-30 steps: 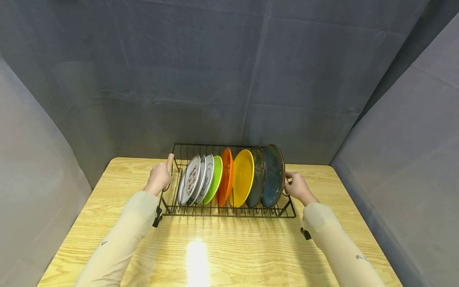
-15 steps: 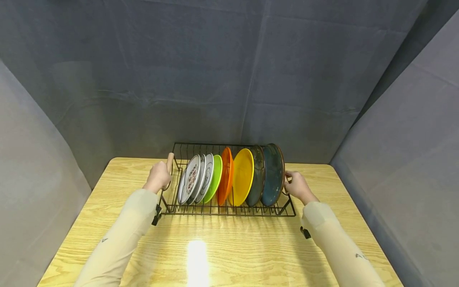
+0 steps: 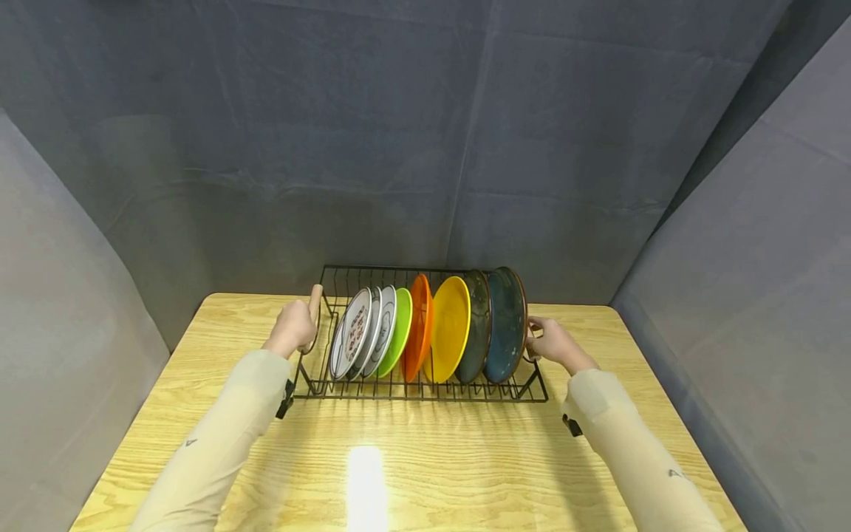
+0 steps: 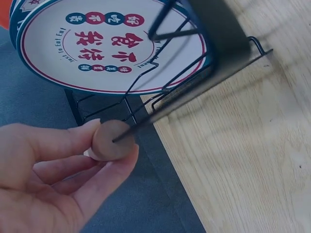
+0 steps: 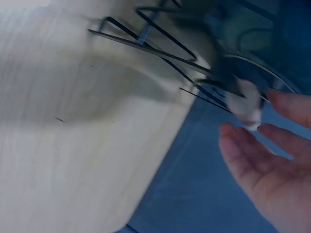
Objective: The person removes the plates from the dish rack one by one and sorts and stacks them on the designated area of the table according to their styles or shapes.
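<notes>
Head view. The wire rack stands on the bench toward its far edge, its long side across the person's front, a layout that seems to leave each end within reach of one hand. Its upright wires hold the plates on edge, presumably so that they neither topple nor lie flat together. From left to right: overlapping white plates, a green plate, an orange plate, a yellow plate, and two large dark plates.

At the left end, the left hand pinches the left handle, a wooden cylinder, between thumb and fingers. At the right end, the right hand is partly spread, its fingers loosely curved about the right handle; blur conceals whether they touch it. The handles probably serve to keep fingers off the thin wire.

Beyond the bench hangs a grey cloth.

Compared with the head view half a second earlier, the rack and plates keep their places; the right sleeve lies slightly farther outward, and the left sleeve also shifts a little outward.
</notes>
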The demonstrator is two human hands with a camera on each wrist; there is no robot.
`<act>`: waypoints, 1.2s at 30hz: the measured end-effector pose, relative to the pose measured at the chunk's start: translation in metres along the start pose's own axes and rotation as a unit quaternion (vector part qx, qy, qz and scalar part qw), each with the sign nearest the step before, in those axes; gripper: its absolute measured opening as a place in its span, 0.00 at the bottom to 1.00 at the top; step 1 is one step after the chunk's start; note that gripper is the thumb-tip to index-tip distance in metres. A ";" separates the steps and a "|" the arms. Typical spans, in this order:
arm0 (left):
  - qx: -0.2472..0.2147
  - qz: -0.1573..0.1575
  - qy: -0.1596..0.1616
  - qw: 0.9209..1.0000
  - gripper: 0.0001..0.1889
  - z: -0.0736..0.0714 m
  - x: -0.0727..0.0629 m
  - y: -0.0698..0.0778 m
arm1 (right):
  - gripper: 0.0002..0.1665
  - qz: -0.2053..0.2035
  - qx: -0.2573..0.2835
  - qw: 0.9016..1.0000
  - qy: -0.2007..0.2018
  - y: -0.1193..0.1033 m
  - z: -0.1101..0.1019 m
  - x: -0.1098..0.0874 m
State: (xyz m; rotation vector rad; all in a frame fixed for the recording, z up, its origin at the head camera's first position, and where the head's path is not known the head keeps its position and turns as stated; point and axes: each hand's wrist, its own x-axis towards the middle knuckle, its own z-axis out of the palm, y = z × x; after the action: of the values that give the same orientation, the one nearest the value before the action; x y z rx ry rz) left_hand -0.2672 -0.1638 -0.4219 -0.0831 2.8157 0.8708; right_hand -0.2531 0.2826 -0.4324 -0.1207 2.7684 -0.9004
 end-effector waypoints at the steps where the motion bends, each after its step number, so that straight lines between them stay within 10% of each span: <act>1: -0.001 0.002 -0.002 1.000 0.09 0.000 0.000 -0.001 | 0.32 -0.001 -0.001 1.000 -0.006 -0.002 -0.003 0.000; 16: -0.084 0.038 -0.010 0.996 0.03 -0.003 -0.001 -0.015 | 0.29 -0.036 0.012 0.997 0.074 -0.051 -0.056 -0.012; 36: -0.245 0.019 -0.036 0.969 0.26 -0.002 -0.006 -0.037 | 0.37 -0.016 0.058 0.998 0.029 -0.068 -0.043 -0.020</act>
State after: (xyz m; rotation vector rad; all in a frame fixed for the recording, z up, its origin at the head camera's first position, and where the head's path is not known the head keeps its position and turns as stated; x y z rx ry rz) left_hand -0.2574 -0.1953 -0.4391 -0.0659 2.4781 1.5247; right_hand -0.2436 0.2551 -0.3548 -0.1218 2.7668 -1.0857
